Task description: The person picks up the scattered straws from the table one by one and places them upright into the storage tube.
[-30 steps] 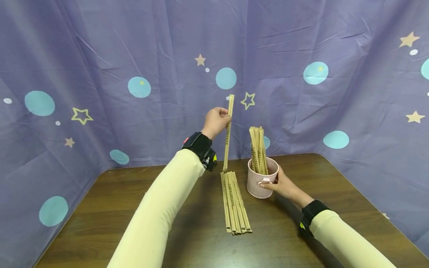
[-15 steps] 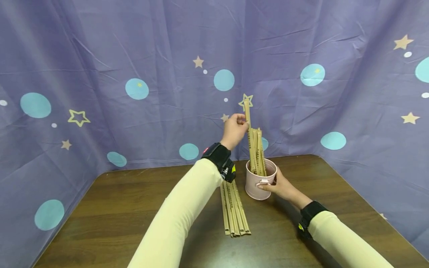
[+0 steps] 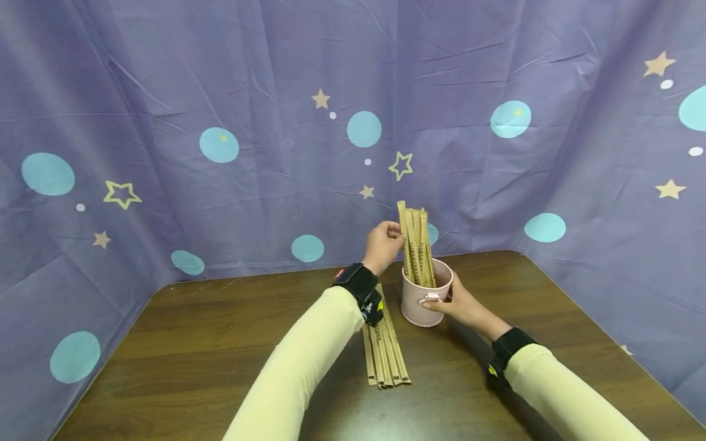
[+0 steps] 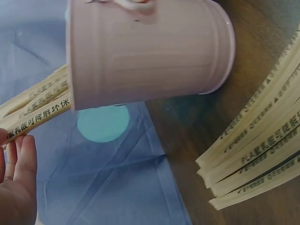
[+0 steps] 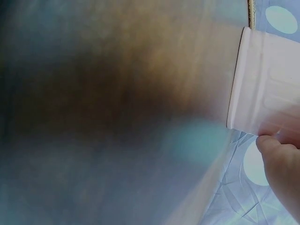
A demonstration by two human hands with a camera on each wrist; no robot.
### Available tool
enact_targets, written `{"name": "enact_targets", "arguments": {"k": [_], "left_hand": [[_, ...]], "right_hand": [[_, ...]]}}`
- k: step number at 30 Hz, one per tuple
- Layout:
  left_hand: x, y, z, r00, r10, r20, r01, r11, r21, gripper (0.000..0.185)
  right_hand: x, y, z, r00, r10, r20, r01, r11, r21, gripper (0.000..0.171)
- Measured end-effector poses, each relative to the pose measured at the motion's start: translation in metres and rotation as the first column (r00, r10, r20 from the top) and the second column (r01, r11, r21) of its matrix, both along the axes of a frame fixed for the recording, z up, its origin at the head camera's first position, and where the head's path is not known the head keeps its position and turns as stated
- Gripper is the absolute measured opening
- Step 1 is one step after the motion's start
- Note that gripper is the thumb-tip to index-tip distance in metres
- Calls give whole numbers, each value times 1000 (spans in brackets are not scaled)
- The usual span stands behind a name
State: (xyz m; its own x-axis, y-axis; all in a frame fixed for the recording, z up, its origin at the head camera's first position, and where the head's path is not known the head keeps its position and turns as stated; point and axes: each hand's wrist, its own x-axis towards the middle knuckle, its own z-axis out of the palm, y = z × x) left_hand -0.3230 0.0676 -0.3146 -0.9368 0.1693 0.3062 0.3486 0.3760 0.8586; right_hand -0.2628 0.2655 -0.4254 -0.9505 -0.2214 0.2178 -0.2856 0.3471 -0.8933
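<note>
Pinching wrapped straw [image 4: 40, 116], lower end inside pink bucket [image 3: 417, 307]: left hand [image 3: 383, 248]. Right hand [image 3: 462, 304] grips bucket side (loose straws [image 3: 388, 361] flat on table [image 3: 220, 343]).

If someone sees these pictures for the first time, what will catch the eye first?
Probably the purple curtain with its star-and-circle pattern, behind the table. Next, the pink bucket on the table, held by the right hand, with slim tan packets standing in it. The left hand, up and left of the bucket, pinches one of them.

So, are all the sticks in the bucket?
No, several sticks lie flat on the table beside the bucket.
</note>
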Motion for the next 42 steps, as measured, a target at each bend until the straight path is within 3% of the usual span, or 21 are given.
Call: {"name": "enact_targets", "arguments": {"k": [15,24,30,37,40,41,42], "left_hand": [[5,2,-24,1000,-11,-16,10,997,-72,22],[8,-4,-19,997,-61,39,64,995,-78,32],[-5,-30,3,998,-28,61,36,990,-137,33],[-11,-78,18,974,-44,222,98,965,-242,34],[-15,-95,12,953,-38,302,135,942,-307,32],[-17,-101,6,947,-49,319,157,933,-324,31],[-33,-107,-13,940,-82,333,195,926,-324,28]], "right_hand": [[1,-5,-3,1000,7,15,-7,1000,-12,98],[3,-6,-2,1000,4,24,-4,1000,-1,98],[3,-6,2,1000,-1,20,1,1000,1,100],[3,-3,4,1000,10,23,-10,1000,10,100],[2,-3,5,1000,3,18,-3,1000,-1,100],[2,-3,5,1000,4,14,-4,1000,-2,100],[2,-3,5,1000,2,12,-2,1000,-4,100]]}}
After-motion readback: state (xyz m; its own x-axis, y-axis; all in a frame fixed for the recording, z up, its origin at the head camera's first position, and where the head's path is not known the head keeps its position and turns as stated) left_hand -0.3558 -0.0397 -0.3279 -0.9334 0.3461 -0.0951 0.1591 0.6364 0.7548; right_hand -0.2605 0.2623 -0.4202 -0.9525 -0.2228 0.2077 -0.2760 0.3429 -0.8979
